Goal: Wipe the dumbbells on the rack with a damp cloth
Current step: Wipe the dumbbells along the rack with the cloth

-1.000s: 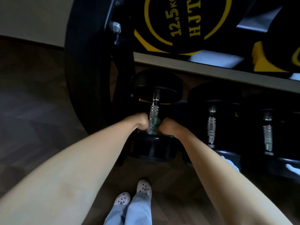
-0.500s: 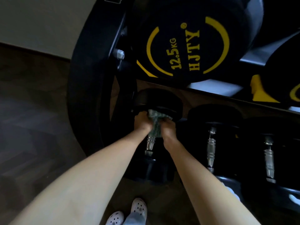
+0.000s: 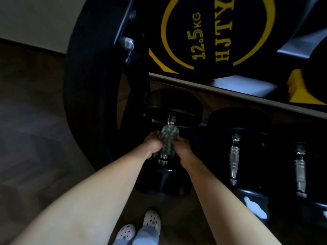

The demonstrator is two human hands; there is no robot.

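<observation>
Head view, looking down in dim light at a black rack (image 3: 92,76). On its lower shelf the leftmost dumbbell (image 3: 162,181) lies with its handle pointing away from the person. One black head sits near the feet and the other further back, under the grey rail (image 3: 230,93) of the shelf above.

A green-and-white patterned cloth (image 3: 168,137) is wrapped round the middle of the metal handle, and bare metal shows above and below it. The left hand (image 3: 153,145) grips the cloth from the left with its fingers curled round it. The right hand (image 3: 183,149) grips it from the right in the same way. The two hands sit close together, with only the cloth and handle between them. Both bare arms stretch forward.

Just right on the same shelf lie a second dumbbell (image 3: 233,156) and a third dumbbell (image 3: 300,167), parallel to the first, their ribbed silver handles uncovered. On the upper shelf rests an upper dumbbell (image 3: 212,32), its black head ringed in yellow and marked "12.5KG" and "HJTY". A silver bolt (image 3: 128,44) sits on the rack's upright beside it.

Dark wooden floor (image 3: 31,121) fills the left side, with a pale wall (image 3: 35,18) above it. At the bottom edge are white perforated clogs (image 3: 152,219) and light trouser legs.
</observation>
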